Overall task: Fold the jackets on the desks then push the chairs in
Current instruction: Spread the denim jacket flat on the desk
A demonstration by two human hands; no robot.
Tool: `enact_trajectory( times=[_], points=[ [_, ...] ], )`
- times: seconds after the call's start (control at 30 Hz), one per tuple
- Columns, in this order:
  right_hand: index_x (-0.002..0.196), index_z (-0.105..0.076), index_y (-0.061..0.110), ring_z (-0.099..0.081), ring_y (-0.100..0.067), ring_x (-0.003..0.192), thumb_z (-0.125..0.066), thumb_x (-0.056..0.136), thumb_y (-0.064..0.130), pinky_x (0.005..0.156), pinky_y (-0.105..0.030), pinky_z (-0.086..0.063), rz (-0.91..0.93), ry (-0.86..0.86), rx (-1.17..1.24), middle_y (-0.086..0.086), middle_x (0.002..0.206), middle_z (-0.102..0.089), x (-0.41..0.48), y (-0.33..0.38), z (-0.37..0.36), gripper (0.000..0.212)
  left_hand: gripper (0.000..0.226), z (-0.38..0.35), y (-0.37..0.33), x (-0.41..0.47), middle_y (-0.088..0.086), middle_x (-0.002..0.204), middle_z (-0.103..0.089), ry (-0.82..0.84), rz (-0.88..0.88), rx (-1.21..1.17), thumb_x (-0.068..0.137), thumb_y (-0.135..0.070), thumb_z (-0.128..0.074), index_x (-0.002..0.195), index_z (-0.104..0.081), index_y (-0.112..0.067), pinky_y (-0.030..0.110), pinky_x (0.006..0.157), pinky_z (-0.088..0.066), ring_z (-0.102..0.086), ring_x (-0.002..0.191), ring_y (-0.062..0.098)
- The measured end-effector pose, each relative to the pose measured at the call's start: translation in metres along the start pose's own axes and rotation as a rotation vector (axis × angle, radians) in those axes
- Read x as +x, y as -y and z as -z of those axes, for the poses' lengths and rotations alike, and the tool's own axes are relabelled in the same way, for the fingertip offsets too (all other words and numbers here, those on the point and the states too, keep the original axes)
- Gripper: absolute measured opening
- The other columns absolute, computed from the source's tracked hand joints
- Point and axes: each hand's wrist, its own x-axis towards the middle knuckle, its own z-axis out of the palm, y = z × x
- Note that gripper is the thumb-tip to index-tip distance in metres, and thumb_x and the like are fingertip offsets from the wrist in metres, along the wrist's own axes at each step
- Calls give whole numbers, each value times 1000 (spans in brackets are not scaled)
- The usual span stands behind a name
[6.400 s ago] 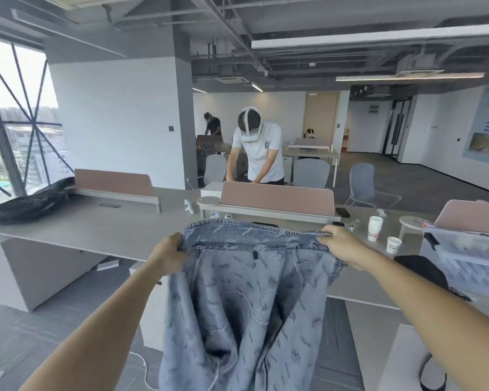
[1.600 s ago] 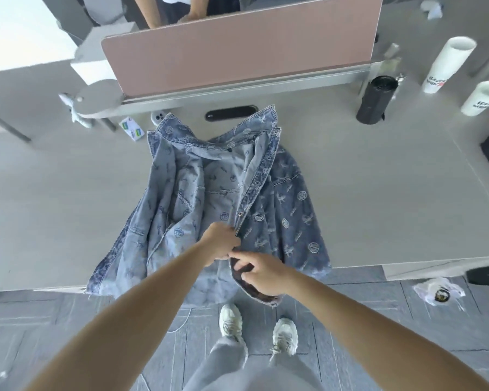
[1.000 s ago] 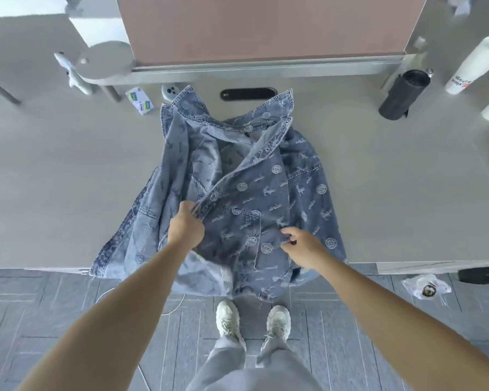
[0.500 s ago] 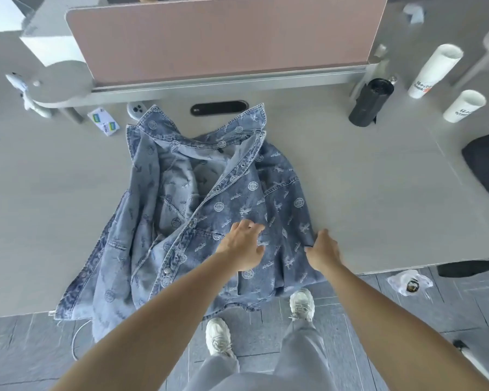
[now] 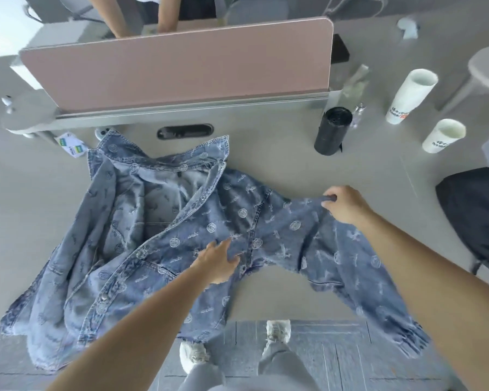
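A blue patterned denim jacket [image 5: 158, 221] lies front up on the grey desk [image 5: 34, 198], collar toward the pink divider, its hem and left sleeve hanging over the near edge. My left hand [image 5: 218, 263] rests flat on the jacket's right front panel near the armhole. My right hand [image 5: 345, 204] pinches the right sleeve [image 5: 316, 244] and holds it stretched out to the right, a little above the desk; the cuff end droops past the desk edge under my forearm.
A pink divider panel [image 5: 181, 60] runs along the back of the desk. Right of the jacket stand a black tumbler [image 5: 332, 131] and two white paper cups [image 5: 410, 97] [image 5: 443, 136]. A dark bag [image 5: 474, 210] lies at the far right. Another person's arms [image 5: 164, 15] show behind the divider.
Earlier I held the jacket up, then laid it on the desk and closed its front. In the last half second my right hand pulled the right sleeve out to the right.
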Motion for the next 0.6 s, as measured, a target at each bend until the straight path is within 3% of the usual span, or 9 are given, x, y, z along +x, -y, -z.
enact_trajectory(
  times=[0.1,0.2,0.3,0.4,0.47,0.6],
  points=[
    [113,-67,15,-58,-30,110,-59,95,15,91,-35,-45,75,-141,-19,-8,120,-63,3,9,0,20,68,0,-20,4,14,159,-25,-46,-40,51,100,-49,-47,157,-15,-32,55,114,-34,-32,142,39],
    [124,-57,20,-44,-34,121,-53,97,25,102,-49,-35,11,-244,-158,-10,129,-48,-27,-8,-20,28,65,4,-44,10,12,159,-23,-94,-119,136,101,-45,-47,157,-18,-31,54,115,-32,-23,145,35],
    [137,-42,20,-33,-37,132,-46,99,43,106,-54,-30,-179,-151,-249,-13,142,-36,-74,-51,-54,45,61,2,-69,21,8,159,-22,-126,-254,246,101,-38,-48,156,-24,-28,49,116,-32,-16,147,30],
    [157,-10,26,-8,-38,150,-29,98,64,116,-57,-18,-387,32,-276,-13,164,-4,-101,-99,-79,73,61,-7,-93,38,5,162,-16,-130,-362,340,101,-36,-49,156,-24,-27,46,119,-27,-9,150,26],
    [158,6,32,10,-38,151,-23,97,69,120,-59,-11,-410,67,-266,-9,166,15,-105,-124,-87,77,69,-11,-104,48,4,165,-9,-104,-344,363,100,-42,-51,158,-16,-29,49,121,-20,-3,153,28],
    [151,24,43,26,-40,147,-14,91,77,119,-63,4,-336,88,-295,-2,160,35,-93,-149,-85,79,103,-14,-109,68,1,165,17,-6,-208,400,89,-59,-60,157,13,-32,59,119,-9,10,152,31]
  ],
)
